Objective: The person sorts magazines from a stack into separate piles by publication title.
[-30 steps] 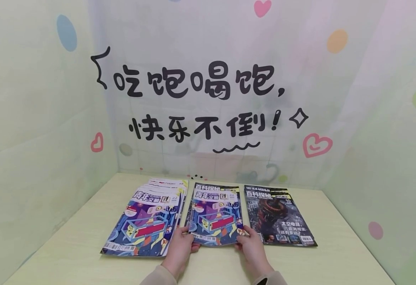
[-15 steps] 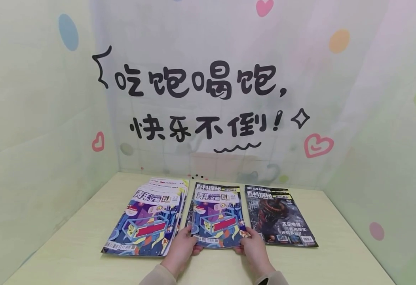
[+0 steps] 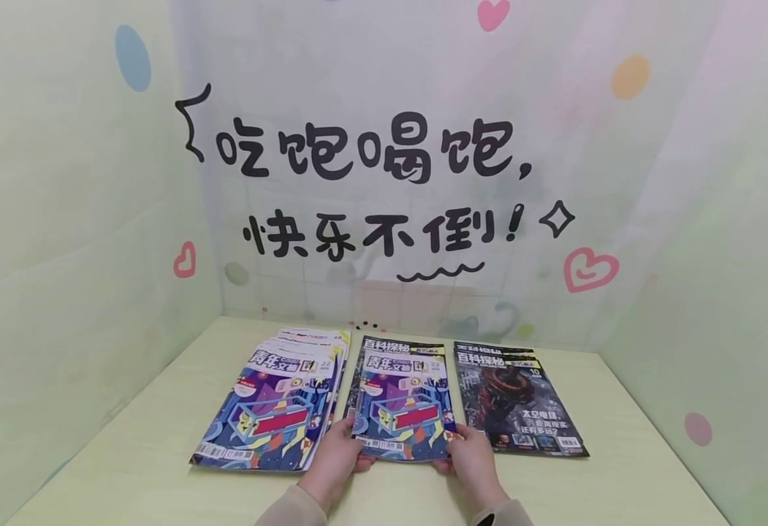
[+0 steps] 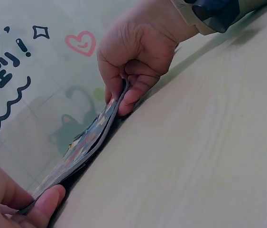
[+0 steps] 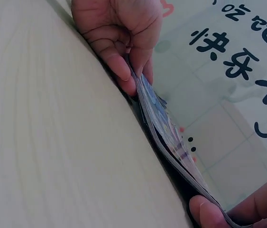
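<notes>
A purple illustrated magazine (image 3: pixel 406 409) lies in the middle of the table, over a dark-covered magazine (image 3: pixel 386 345) whose top edge shows behind it. My left hand (image 3: pixel 337 456) pinches its near left corner, thumb above and fingers beneath. On the near right corner, my right hand (image 3: pixel 472 456) does the same. Both wrist views show the near edge (image 4: pixel 93 147) raised a little from the tabletop and bowed between the hands. A dark gap runs between the layers in the right wrist view, where the magazine's edge (image 5: pixel 164 137) sags. How many magazines are gripped is unclear.
A stack of magazines with a matching purple cover (image 3: pixel 261 420) stands to the left, its lower ones fanned out behind. On the right lie overlapping dark-covered magazines (image 3: pixel 522 409). Pale printed fabric walls (image 3: pixel 384 307) bound the light wooden table (image 3: pixel 160 409) at the back and sides.
The purple magazine has slid slightly toward me and now sits lower over the dark one behind it. Both hands have kept their grip; the head view has shifted slightly.
</notes>
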Demonstrator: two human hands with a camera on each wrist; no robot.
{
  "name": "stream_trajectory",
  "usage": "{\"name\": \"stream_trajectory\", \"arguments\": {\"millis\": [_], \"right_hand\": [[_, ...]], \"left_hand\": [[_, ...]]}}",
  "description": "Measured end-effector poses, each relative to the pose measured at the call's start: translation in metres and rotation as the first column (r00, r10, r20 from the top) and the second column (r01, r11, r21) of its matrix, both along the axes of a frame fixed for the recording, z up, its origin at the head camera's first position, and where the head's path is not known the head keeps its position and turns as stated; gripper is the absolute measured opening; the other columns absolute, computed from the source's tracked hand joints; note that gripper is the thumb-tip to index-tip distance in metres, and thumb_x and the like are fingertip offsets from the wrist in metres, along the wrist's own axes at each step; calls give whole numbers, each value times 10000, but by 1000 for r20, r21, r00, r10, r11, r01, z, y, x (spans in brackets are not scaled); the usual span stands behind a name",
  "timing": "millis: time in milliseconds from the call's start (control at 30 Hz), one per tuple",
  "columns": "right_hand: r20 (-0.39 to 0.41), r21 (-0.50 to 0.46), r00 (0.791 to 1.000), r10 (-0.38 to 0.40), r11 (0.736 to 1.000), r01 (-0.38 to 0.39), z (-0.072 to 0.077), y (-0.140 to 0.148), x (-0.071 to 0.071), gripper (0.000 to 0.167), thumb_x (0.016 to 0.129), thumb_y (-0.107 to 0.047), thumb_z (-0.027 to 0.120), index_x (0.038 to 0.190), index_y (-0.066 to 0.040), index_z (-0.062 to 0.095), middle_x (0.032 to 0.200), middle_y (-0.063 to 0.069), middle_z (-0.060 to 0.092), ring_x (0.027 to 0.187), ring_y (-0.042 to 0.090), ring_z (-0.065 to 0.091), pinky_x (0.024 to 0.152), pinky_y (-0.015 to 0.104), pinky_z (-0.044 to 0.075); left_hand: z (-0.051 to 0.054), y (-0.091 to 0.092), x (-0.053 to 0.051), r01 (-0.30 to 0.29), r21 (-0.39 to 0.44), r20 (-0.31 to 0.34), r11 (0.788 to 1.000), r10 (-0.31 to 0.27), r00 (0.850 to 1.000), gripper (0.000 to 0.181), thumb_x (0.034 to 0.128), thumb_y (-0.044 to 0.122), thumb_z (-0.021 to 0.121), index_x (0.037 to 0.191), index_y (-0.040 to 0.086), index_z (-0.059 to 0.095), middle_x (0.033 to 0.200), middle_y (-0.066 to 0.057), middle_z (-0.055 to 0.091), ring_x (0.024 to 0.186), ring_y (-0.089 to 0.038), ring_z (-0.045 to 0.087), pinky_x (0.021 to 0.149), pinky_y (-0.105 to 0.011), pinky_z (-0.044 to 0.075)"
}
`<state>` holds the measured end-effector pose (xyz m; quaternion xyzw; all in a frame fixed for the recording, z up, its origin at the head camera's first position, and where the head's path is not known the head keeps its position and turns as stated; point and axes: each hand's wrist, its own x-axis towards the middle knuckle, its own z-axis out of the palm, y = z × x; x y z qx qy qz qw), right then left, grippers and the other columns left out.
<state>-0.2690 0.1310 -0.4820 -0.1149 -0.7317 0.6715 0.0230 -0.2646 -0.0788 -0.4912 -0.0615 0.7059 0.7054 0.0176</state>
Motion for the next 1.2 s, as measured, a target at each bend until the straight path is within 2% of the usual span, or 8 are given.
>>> {"name": "stream_trajectory", "arguments": {"millis": [67,233,367,633,800,1033,1100,1200], "right_hand": [[-7,-4,1000,-2,1000,2,0,0,0,575,776,135,384,1345,210,347,1083,292,581,664,159,633,557,299,576],[-48,-123,999,-1,992,-5,0,2,3,585,795,149,396,1374,192,322,1113,310,562,683,173,630,572,291,575],[-71,-170,998,1,985,-13,4,1,7,565,838,140,404,1393,182,303,1147,331,544,675,174,630,571,274,566],[-115,-198,993,19,979,-42,14,-7,17,566,843,159,420,1392,195,285,1073,290,563,686,164,611,583,262,567],[-129,-222,990,55,972,-83,18,-20,24,609,828,160,430,1404,200,235,1088,296,551,733,164,614,617,275,577],[-152,-258,979,133,951,-169,21,-48,30,617,854,113,449,1422,173,218,1142,297,549,776,158,619,650,277,572],[-157,-279,976,153,941,-192,22,-57,31,609,862,108,456,1421,164,222,1107,278,569,755,163,627,643,278,572],[-145,-294,973,180,931,-216,24,-70,34,582,865,102,463,1405,146,250,1022,216,597,706,174,638,623,276,569]], "left_hand": [[0,0,0,-3,10,0,1000,3,1000,612,890,-107,421,1463,-117,204,1358,-399,369,679,-206,624,619,-327,569],[1,-3,0,22,92,-17,996,-21,1000,607,890,-124,413,1456,-128,196,1279,-384,442,685,-184,611,646,-299,573],[4,-6,2,37,140,-25,989,-34,999,604,893,-123,411,1455,-129,192,1205,-337,491,720,-182,614,686,-293,575],[18,-16,12,25,125,-27,992,-21,999,579,916,-108,411,1460,-117,210,1132,-291,512,779,-187,630,721,-311,580],[28,-34,21,17,96,-10,995,-16,1000,567,934,-88,411,1464,-109,210,1190,-298,486,772,-182,628,706,-308,579],[40,-69,32,-22,38,-12,999,23,1000,536,950,-51,433,1450,-108,249,1023,-224,560,714,-192,649,662,-305,575],[41,-79,34,-27,42,-20,999,28,999,530,947,-63,424,1446,-110,253,1054,-251,574,739,-206,656,675,-319,579],[43,-95,37,-41,33,-1,999,41,999,540,950,-67,407,1464,-86,242,1188,-284,519,792,-212,646,704,-324,578]]}}
